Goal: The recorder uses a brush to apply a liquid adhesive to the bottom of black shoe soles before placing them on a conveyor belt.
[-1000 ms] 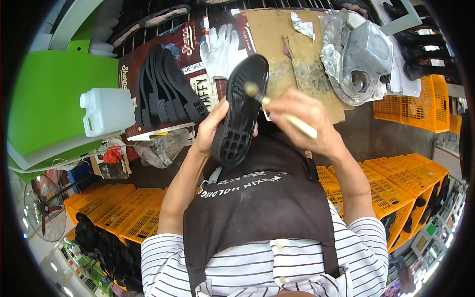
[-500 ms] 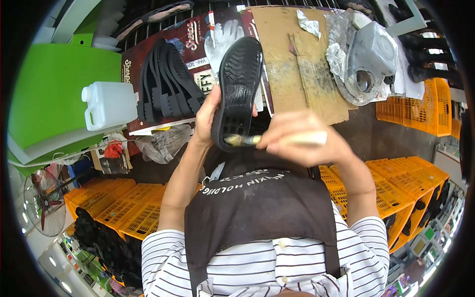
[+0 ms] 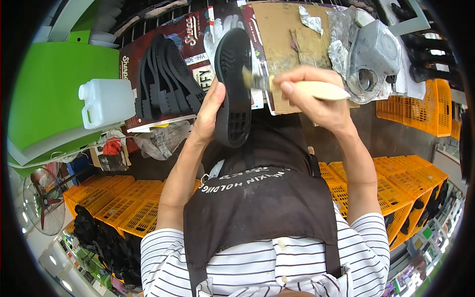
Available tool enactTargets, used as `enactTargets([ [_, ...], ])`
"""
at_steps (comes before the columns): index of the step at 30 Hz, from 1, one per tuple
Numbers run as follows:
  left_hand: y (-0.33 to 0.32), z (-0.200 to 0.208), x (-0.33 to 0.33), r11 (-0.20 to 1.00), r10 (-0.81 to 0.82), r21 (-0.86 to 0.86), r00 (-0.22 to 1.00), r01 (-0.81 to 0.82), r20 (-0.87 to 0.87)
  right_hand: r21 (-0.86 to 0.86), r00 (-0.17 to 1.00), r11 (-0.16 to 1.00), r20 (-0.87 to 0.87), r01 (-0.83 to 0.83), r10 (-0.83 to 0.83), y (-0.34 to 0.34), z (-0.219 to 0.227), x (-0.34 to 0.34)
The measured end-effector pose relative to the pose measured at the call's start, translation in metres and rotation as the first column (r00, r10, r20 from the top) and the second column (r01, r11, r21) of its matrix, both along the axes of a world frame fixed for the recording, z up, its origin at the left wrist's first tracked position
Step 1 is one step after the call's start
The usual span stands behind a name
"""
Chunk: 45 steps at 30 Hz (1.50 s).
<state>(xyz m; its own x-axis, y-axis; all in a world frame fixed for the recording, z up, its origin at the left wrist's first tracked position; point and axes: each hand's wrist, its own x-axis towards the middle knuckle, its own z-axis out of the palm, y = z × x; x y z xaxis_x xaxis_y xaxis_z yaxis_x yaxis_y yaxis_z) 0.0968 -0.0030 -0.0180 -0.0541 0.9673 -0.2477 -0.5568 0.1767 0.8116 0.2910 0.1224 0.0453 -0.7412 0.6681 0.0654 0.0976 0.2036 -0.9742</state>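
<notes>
My left hand (image 3: 210, 114) grips a black shoe sole (image 3: 234, 84) by its left edge and holds it up over the near edge of the bench. Its inner side faces me, with a grid of hollows at the heel end. In my right hand (image 3: 316, 96) is a paintbrush (image 3: 316, 90) with a pale handle, its bristles beside the right edge of the sole; whether they touch it I cannot tell. Left of the held sole, several more black soles (image 3: 166, 79) stand in a row. A white glove (image 3: 225, 27) lies partly hidden behind the held sole.
Stained cardboard (image 3: 282, 49) covers the bench on the right, with a grey metal container (image 3: 378, 47) and a small round cup (image 3: 365, 79) on it. At left sits a white plastic jug (image 3: 108, 101) near a green surface (image 3: 69, 84). Orange crates (image 3: 116, 203) stand behind me on both sides.
The brush has moved from the heel end up to the right edge of the sole's middle. My left hand has turned the sole slightly, showing more of its outer side wall.
</notes>
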Motion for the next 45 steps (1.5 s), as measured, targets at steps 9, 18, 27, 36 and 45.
enactTargets([
  [9,0.009,0.006,-0.001,0.954,0.154,0.298,0.900,-0.028,-0.408,0.350,0.994,0.937,-0.104,0.002,0.036,-0.012,-0.011,-0.013],
  [18,0.009,0.011,-0.009,0.939,0.242,0.335,0.847,-0.081,-0.474,0.251,0.994,0.963,-0.011,-0.101,0.107,-0.030,-0.006,-0.005],
  [27,0.004,0.008,-0.012,0.917,0.262,0.397,0.812,-0.040,-0.522,-0.474,0.998,0.881,0.064,0.007,0.026,-0.032,-0.002,-0.013],
  [36,0.008,-0.005,-0.015,0.859,0.296,0.512,0.831,-0.016,-0.471,-0.908,0.995,0.418,-0.048,-0.008,-0.087,-0.024,-0.047,-0.017],
  [45,0.001,0.006,-0.014,0.951,0.053,0.308,0.978,0.012,-0.202,-0.435,0.961,0.898,-0.271,-0.063,-0.063,0.008,-0.007,0.009],
])
